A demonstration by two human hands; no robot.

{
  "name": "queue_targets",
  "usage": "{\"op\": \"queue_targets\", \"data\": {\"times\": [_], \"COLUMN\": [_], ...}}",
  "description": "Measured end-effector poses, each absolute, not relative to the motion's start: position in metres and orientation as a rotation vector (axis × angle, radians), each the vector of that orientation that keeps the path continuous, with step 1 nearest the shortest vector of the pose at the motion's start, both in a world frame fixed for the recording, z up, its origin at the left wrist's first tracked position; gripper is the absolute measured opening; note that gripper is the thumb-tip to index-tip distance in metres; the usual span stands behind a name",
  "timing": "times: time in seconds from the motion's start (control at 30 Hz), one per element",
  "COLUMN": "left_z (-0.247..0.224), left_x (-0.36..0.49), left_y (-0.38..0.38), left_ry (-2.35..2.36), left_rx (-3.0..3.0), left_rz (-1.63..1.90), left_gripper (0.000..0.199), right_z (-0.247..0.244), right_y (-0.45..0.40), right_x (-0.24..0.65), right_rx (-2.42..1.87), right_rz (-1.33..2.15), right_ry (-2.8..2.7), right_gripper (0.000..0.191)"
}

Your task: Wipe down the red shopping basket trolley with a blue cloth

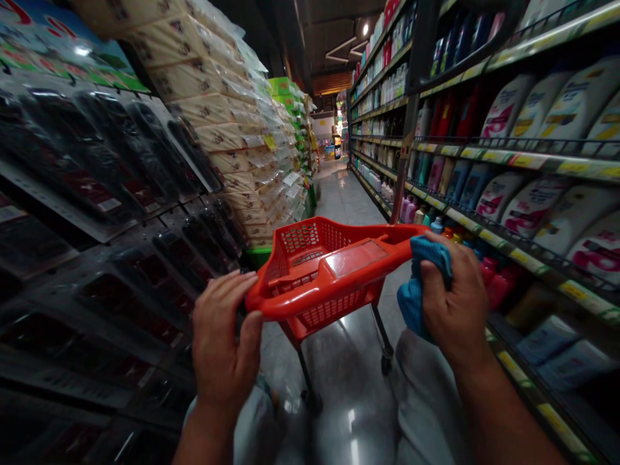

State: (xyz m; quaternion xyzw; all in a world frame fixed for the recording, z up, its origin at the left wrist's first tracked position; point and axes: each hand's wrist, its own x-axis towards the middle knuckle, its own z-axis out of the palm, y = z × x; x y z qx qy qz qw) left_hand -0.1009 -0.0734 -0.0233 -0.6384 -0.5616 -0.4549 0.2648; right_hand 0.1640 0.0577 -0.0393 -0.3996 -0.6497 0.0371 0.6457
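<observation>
A red plastic shopping cart (pixel 310 294) on dark metal legs with casters stands in front of me. My left hand (pixel 223 336) is at the left corner of its handle, fingers along the top and thumb lower down, with the corner between them. Bunched in my right hand (pixel 453 297) is a blue cloth (pixel 416 290), pinched between thumb and fingers against the right end of the handle. The part of the handle behind the cloth and fingers is hidden. Through its mesh sides the cart's basket shows no goods.
Shelves (pixel 484 161) of shampoo bottles (pixel 576 103) line the right side. Left are hanging black packaged goods (pixel 121 155) and a tall stack of wrapped tissue packs (pixel 217 116). A tiled aisle floor (pixel 334 190) runs ahead. My legs show below.
</observation>
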Motion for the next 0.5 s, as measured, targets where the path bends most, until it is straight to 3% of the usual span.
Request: {"op": "queue_targets", "data": {"times": [0.07,0.2,0.3,0.5], "left_z": [-0.015,-0.024,-0.032,-0.036], "left_x": [-0.126,-0.134,-0.125,-0.110], "left_y": [-0.057,-0.036,-0.034,-0.033], "left_ry": [-1.573,-1.536,-1.497,-1.466], "left_rx": [-1.926,-2.077,-2.040,-1.942], "left_rz": [-1.200,-1.638,-1.743,-1.924], "left_gripper": [0.037,0.046,0.045,0.042], "right_z": [-0.035,-0.040,-0.039,-0.029], "right_y": [0.071,0.043,0.026,0.045], "right_x": [0.156,0.116,0.106,0.126], "right_rx": [-0.990,-1.008,-0.887,-1.052], "right_rz": [-0.070,-0.172,-0.181,-0.169], "right_ry": [-1.538,-1.756,-1.917,-1.687], "right_gripper": [0.041,0.050,0.060,0.045]}}
